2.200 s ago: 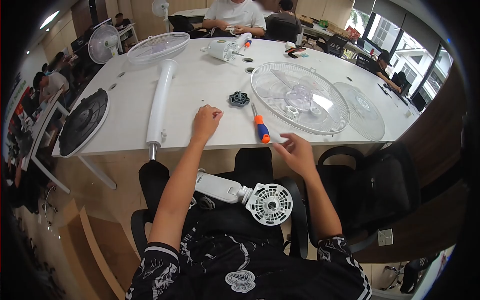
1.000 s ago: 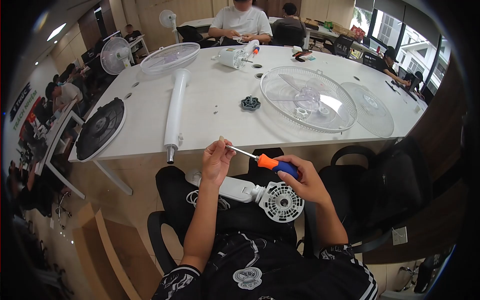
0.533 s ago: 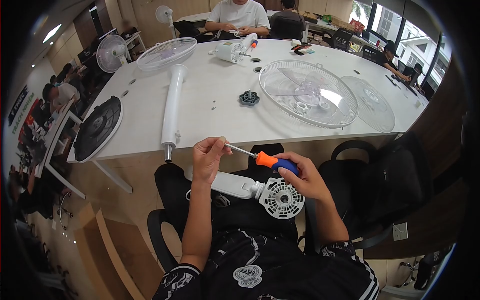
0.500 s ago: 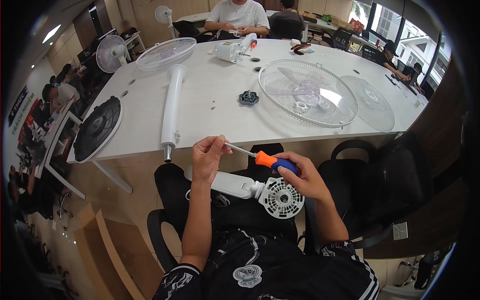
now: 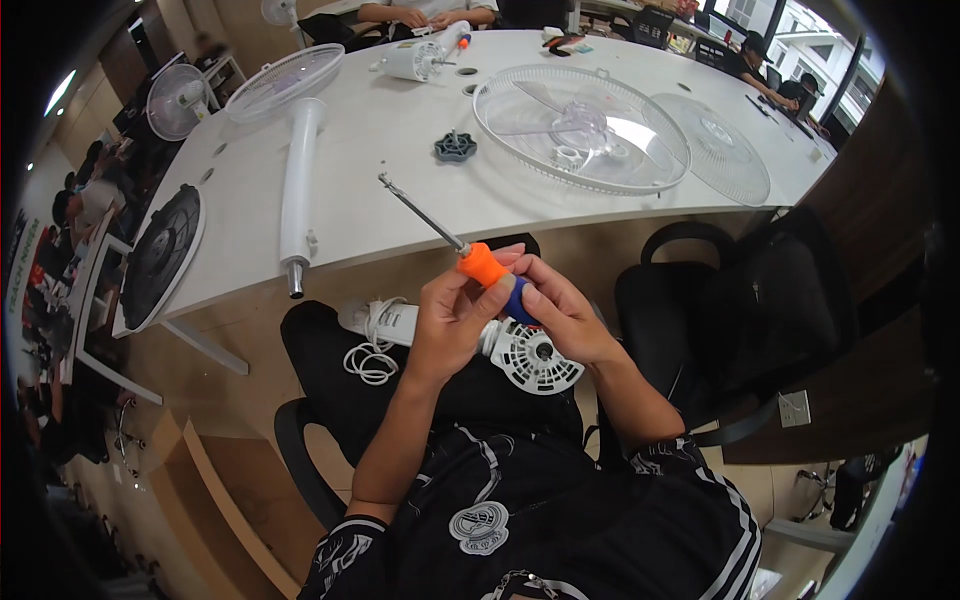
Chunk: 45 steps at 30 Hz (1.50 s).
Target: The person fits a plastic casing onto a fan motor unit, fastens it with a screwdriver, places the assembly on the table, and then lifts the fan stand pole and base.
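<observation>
Both my hands hold a screwdriver [image 5: 482,264] with an orange and blue handle, its shaft pointing up and left toward the table. My left hand [image 5: 452,322] pinches the handle near its middle, fingers closed. Closed around the blue rear end is my right hand [image 5: 565,312]. Whether a screw sits on the tip is too small to tell. Below the hands, a white fan motor housing with a slotted round face [image 5: 540,362] lies across my lap, partly hidden by my hands and wrists. A coiled white cord [image 5: 372,352] hangs at its left end.
On the white table [image 5: 385,235] are a fan pole [image 5: 298,190], a black round base [image 5: 162,255], a dark knob [image 5: 455,147], a fan grille with clear blades [image 5: 580,130] and another grille [image 5: 715,150]. An open cardboard box [image 5: 215,500] stands on the floor at left.
My left hand has moved from the screwdriver's tip to its handle, joining my right hand. The screwdriver now points more steeply upward. The view has tilted down and shifted right.
</observation>
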Available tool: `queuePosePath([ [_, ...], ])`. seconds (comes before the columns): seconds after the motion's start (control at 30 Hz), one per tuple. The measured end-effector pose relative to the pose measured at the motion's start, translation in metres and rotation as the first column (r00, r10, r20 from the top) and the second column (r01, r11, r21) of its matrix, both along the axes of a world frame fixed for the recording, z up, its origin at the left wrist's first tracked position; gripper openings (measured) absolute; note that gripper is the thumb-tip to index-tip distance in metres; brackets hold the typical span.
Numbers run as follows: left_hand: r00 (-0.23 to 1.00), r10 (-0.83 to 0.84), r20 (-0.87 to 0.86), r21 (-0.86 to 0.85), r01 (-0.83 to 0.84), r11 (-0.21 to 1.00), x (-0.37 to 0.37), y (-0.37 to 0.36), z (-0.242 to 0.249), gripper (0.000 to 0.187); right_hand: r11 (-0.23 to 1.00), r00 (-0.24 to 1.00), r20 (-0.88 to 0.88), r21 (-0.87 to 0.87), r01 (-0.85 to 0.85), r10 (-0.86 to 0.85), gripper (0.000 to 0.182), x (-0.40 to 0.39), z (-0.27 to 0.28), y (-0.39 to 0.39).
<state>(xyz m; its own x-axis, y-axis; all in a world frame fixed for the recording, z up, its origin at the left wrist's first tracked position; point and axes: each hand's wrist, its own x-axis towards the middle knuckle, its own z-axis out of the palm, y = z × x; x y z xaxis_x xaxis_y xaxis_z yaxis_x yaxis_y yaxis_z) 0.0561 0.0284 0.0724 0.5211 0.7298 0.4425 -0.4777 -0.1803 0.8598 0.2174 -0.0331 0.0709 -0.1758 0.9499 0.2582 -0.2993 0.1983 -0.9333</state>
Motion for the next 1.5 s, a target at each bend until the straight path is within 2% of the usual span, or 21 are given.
queuePosePath([
  [0.1,1.000,0.011,-0.008,-0.069,-0.011,0.998,-0.005,-0.005,0.005,0.029,1.000,0.997,0.078,-0.026,0.006,-0.004,0.030,0.012,-0.003,-0.007],
  [0.17,0.985,0.047,-0.166,0.055,-0.039,0.998,-0.023,-0.002,-0.004,0.027,0.964,0.934,0.292,0.224,0.145,-0.208,0.033,0.023,-0.004,-0.012],
  [0.23,0.962,0.066,-0.265,0.017,-0.063,0.998,-0.043,-0.004,-0.009,0.031,0.944,0.878,0.380,0.264,0.199,-0.291,0.042,0.046,-0.007,-0.020],
  [0.27,0.928,0.084,-0.362,0.005,-0.089,0.996,-0.053,-0.005,-0.011,0.036,0.918,0.806,0.458,0.307,0.251,-0.374,0.049,0.056,-0.013,-0.025],
  [0.3,0.927,0.098,-0.362,-0.019,-0.112,0.994,-0.059,-0.006,-0.017,0.041,0.890,0.721,0.530,0.350,0.293,-0.446,0.056,0.063,-0.016,-0.030],
  [0.33,0.923,0.081,-0.375,-0.065,-0.114,0.991,-0.067,-0.005,-0.019,0.042,0.904,0.675,0.606,0.342,0.258,-0.422,0.082,0.068,-0.016,-0.039],
  [0.37,0.919,0.066,-0.388,-0.112,-0.118,0.987,-0.074,-0.005,-0.019,0.043,0.908,0.676,0.609,0.330,0.259,-0.414,0.082,0.065,-0.018,-0.045],
  [0.4,0.899,0.119,-0.422,-0.069,-0.163,0.984,-0.078,-0.006,-0.020,0.043,0.904,0.630,0.655,0.373,0.210,-0.417,0.094,0.060,-0.020,-0.051],
  [0.43,0.898,0.113,-0.425,-0.077,-0.160,0.984,-0.083,-0.005,-0.025,0.043,0.896,0.580,0.696,0.413,0.160,-0.424,0.105,0.054,-0.024,-0.056],
  [0.47,0.888,0.155,-0.434,-0.053,-0.196,0.979,-0.089,-0.003,-0.032,0.043,0.903,0.435,0.793,0.402,0.149,-0.425,0.123,0.046,-0.031,-0.062],
  [0.5,0.876,0.195,-0.441,-0.029,-0.231,0.973,-0.091,-0.003,-0.037,0.042,0.907,0.434,0.798,0.392,0.155,-0.419,0.123,0.036,-0.038,-0.065],
  [0.57,0.877,0.210,-0.432,-0.056,-0.258,0.964,-0.091,-0.005,-0.043,0.042,0.858,0.141,0.860,0.448,0.250,-0.490,0.129,0.019,-0.049,-0.065],
  [0.6,0.858,0.225,-0.461,-0.053,-0.280,0.958,-0.093,-0.006,-0.045,0.041,0.854,0.103,0.871,0.439,0.278,-0.481,0.131,0.016,-0.054,-0.065],
  [0.67,0.835,0.250,-0.490,-0.048,-0.312,0.949,-0.096,-0.010,-0.048,0.040,0.857,0.113,0.875,0.423,0.293,-0.470,0.129,0.014,-0.054,-0.067],
  [0.83,0.855,0.379,-0.353,-0.007,-0.408,0.913,-0.095,-0.014,-0.051,0.020,0.850,0.073,0.891,0.399,0.345,-0.448,0.123,0.009,-0.051,-0.067],
  [0.97,0.821,0.471,-0.321,0.069,-0.476,0.877,-0.102,-0.009,-0.059,0.024,0.825,0.079,0.880,0.404,0.395,-0.469,0.117,0.005,-0.051,-0.065],
  [1.03,0.836,0.444,-0.323,-0.091,-0.495,0.864,-0.107,-0.010,-0.059,0.030,0.824,0.094,0.881,0.389,0.412,-0.463,0.116,0.004,-0.053,-0.064],
  [1.23,0.860,0.474,-0.188,-0.145,-0.502,0.853,-0.111,-0.008,-0.058,0.030,0.827,0.124,0.882,0.366,0.427,-0.454,0.117,0.005,-0.056,-0.063],
  [1.3,0.870,0.458,-0.182,-0.170,-0.487,0.857,-0.112,-0.008,-0.056,0.030,0.824,0.103,0.859,0.437,0.359,-0.501,0.117,0.006,-0.057,-0.063],
  [1.43,0.897,0.415,-0.154,-0.264,-0.442,0.857,-0.118,-0.005,-0.063,0.034,0.878,0.052,0.899,0.412,0.243,-0.436,0.115,0.013,-0.045,-0.059],
  [1.5,0.905,0.414,-0.099,-0.319,-0.423,0.848,-0.116,-0.004,-0.065,0.037,0.886,0.186,0.878,0.392,0.247,-0.441,0.113,0.018,-0.049,-0.057],
])
